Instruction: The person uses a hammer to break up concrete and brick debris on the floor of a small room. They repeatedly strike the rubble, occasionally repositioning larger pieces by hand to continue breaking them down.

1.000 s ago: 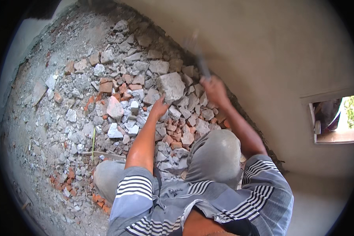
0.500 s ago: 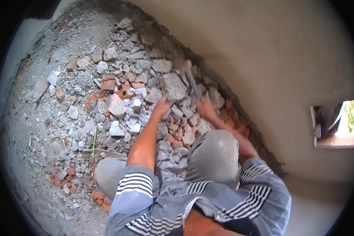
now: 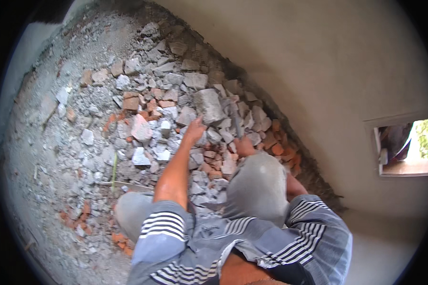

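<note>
A large grey block of broken concrete [image 3: 209, 105] lies on the rubble heap in front of me. My left hand [image 3: 194, 130] grips its lower left corner, the fingertips partly lost against the stone. In my right hand [image 3: 244, 146], closed round the handle, is a hammer [image 3: 237, 124]. Its head, slightly blurred, is low beside the block's right side, among smaller pieces. My right knee hides part of the right forearm. Broken red brick [image 3: 216, 165] lies below both hands.
A plain beige wall [image 3: 318, 71] rises close on the right, with a small opening [image 3: 406, 147] in it. Brick pieces [image 3: 285, 145] line its foot. Loose rubble [image 3: 92, 137] spreads to the left, with a thin green stem [image 3: 114, 168]. My bent knees [image 3: 257, 185] frame the near rubble.
The hammer and my right hand have come down and nearer to me, the head dropping beside the block. The left hand has stayed at the block's corner.
</note>
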Tool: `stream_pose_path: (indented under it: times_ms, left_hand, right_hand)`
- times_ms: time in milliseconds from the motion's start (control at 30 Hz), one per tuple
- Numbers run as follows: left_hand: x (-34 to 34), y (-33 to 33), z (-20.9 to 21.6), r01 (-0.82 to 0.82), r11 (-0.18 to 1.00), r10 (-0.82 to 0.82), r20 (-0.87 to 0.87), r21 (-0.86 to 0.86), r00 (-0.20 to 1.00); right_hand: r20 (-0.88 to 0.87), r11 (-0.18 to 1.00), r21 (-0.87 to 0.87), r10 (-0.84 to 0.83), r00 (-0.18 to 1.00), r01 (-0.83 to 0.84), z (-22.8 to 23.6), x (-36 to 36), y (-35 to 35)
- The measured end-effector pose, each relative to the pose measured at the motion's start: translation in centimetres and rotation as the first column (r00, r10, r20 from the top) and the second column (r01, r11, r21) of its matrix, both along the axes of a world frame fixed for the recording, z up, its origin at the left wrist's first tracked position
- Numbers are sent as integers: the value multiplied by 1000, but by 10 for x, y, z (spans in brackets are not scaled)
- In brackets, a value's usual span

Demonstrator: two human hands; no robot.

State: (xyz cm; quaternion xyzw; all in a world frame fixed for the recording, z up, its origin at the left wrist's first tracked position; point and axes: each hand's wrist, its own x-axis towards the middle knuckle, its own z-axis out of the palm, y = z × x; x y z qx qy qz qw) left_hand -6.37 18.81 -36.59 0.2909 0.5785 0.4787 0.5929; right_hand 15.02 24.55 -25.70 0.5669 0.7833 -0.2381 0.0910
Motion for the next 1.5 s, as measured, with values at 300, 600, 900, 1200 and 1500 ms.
stream_pose_path:
  times_ms: [300, 600, 900, 1200, 1500]
  left_hand:
    - [4, 3, -3, -34, 999, 34, -16, -32, 999]
    - [0, 2, 1, -26, 997, 27, 16, -68, 1000]
    - [2, 7, -6, -61, 998, 61, 18, -12, 998]
    - [-8, -7, 4, -85, 994, 83, -28, -68, 996]
    - [-2, 2, 1, -47, 996, 44, -43, -76, 998]
  right_hand:
    - [-910, 910, 323, 223, 350, 261, 201, -19, 93]
    - [-2, 999, 52, 14, 1000, -14, -45, 26, 3]
    - [-730, 881, 333, 14, 684, 338, 127, -9, 95]
    - [70, 986, 149, 70, 995, -80, -5, 40, 37]
    - [-672, 889, 389, 94, 734, 242, 163, -39, 120]
